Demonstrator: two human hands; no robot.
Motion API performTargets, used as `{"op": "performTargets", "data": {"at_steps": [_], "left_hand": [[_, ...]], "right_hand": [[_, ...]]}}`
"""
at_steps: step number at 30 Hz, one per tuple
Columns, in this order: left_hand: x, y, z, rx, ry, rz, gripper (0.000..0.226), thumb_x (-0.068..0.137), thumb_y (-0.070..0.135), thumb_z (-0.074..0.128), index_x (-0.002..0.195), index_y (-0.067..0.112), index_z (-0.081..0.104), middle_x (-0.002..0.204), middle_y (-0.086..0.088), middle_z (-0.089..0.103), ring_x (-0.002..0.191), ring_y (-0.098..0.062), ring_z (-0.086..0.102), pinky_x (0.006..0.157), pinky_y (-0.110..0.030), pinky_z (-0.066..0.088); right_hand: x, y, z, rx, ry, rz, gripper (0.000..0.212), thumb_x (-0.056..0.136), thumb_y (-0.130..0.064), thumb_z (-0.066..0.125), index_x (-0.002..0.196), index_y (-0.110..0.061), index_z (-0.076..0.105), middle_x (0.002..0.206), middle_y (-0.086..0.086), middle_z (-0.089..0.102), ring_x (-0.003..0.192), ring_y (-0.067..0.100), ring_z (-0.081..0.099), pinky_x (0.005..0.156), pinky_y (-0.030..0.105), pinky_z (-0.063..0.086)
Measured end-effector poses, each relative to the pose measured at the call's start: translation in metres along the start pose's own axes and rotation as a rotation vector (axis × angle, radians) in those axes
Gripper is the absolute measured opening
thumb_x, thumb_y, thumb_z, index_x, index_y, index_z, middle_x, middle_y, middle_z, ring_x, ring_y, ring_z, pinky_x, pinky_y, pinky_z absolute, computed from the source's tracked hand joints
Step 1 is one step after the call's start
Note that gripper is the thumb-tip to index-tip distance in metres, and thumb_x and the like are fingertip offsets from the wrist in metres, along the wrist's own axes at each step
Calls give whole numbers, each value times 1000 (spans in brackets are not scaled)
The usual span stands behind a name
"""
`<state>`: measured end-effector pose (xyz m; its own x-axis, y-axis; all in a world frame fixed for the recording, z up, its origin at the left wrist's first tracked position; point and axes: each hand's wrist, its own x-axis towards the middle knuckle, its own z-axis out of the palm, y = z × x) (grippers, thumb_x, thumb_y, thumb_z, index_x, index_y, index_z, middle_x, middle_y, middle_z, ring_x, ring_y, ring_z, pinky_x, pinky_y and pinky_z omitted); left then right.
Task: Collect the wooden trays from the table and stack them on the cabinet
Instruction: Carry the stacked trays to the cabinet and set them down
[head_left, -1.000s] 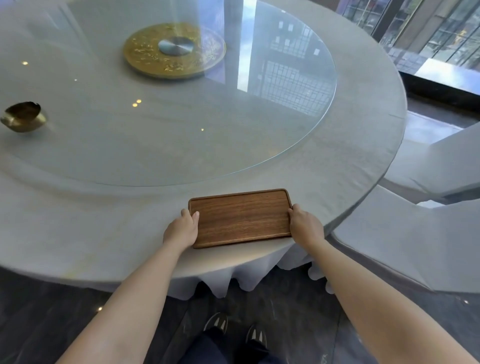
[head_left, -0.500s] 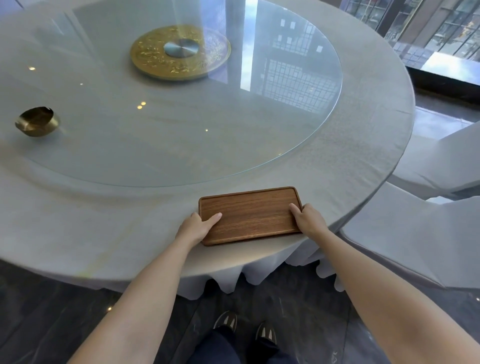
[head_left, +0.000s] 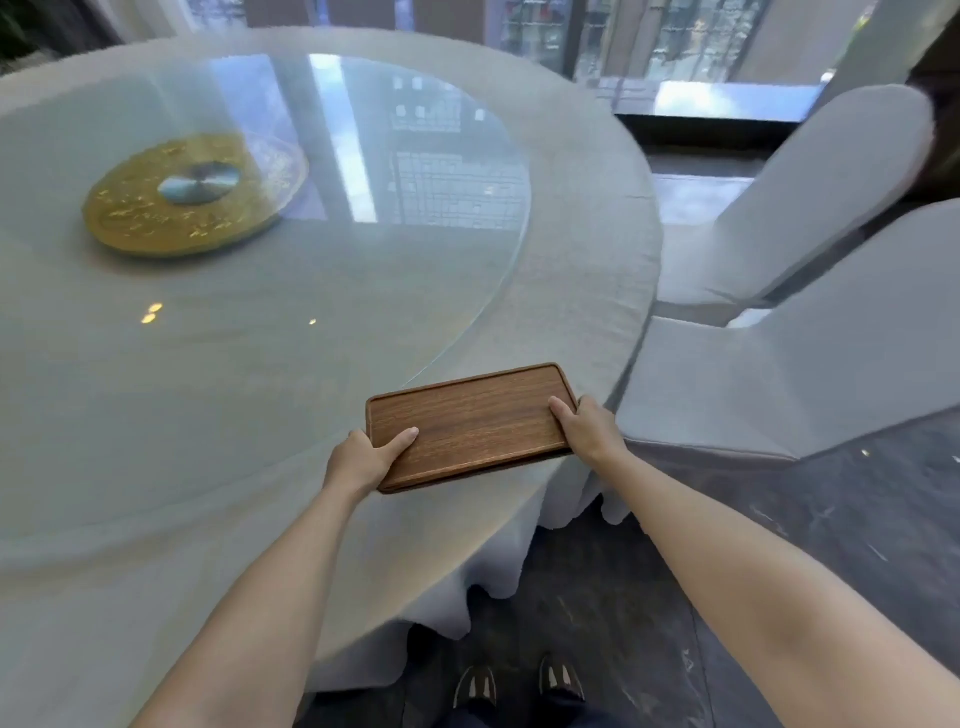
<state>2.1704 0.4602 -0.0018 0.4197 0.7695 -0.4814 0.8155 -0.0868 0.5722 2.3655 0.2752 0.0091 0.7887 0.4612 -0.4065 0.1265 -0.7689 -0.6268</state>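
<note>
Cloth-covered round table (head_left: 582, 270) — glass turntable (head_left: 363, 270), wooden tray (head_left: 478, 421)

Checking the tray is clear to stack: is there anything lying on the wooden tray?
No: the wooden tray is bare, with only the left hand and right hand gripping its short ends.

One wooden tray (head_left: 470, 423) shows. It is a flat brown rectangle with round corners, a low raised rim and wood lines running along its length. It is empty. It sits at the near right edge of the round desk (head_left: 587, 270), turned a little so its right end points farther away. A hand grips each short end.
</note>
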Motion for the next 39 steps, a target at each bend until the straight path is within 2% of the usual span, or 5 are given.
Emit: {"op": "performTargets", "data": {"at_steps": [4, 9, 17, 31, 39], "left_hand": [[7, 68, 16, -8, -54, 150, 66, 75, 58, 64, 107, 1, 59, 106, -14, 65, 104, -33, 60, 90, -40, 48], [-3, 166, 61, 50, -181, 356, 64, 74, 58, 65, 97, -1, 62, 90, -11, 62, 92, -32, 60, 72, -34, 42], [-69, 328, 183, 148, -350, 609, 49, 75, 55, 65, 71, 7, 59, 77, -10, 61, 82, -31, 60, 70, -32, 42], [-207, 603, 420, 148, -437, 810, 53, 78, 53, 64, 87, 1, 62, 83, -12, 61, 83, -29, 57, 65, -31, 42], [-216, 740, 550, 168, -455, 889, 45, 80, 51, 63, 61, 11, 51, 74, -10, 57, 79, -28, 54, 63, -32, 39]], "right_hand": [[-11, 18, -50, 92, 151, 88, 54, 96, -47, 37, 121, 0, 46, 122, 18, 57, 111, 33, 54, 89, 39, 42], [-29, 64, -127, 181, 345, 203, 54, 96, -46, 37, 120, 1, 47, 121, 19, 58, 110, 34, 55, 90, 39, 42], [-47, 177, -268, 279, 625, 350, 52, 96, -43, 39, 119, 2, 52, 126, 22, 58, 117, 36, 53, 93, 38, 41], [-37, 375, -563, 323, 874, 428, 53, 95, -41, 41, 119, 4, 53, 129, 25, 56, 122, 39, 50, 97, 38, 40], [33, 472, -688, 355, 931, 451, 50, 96, -40, 40, 117, 3, 54, 126, 22, 58, 118, 38, 52, 93, 38, 42]]}}
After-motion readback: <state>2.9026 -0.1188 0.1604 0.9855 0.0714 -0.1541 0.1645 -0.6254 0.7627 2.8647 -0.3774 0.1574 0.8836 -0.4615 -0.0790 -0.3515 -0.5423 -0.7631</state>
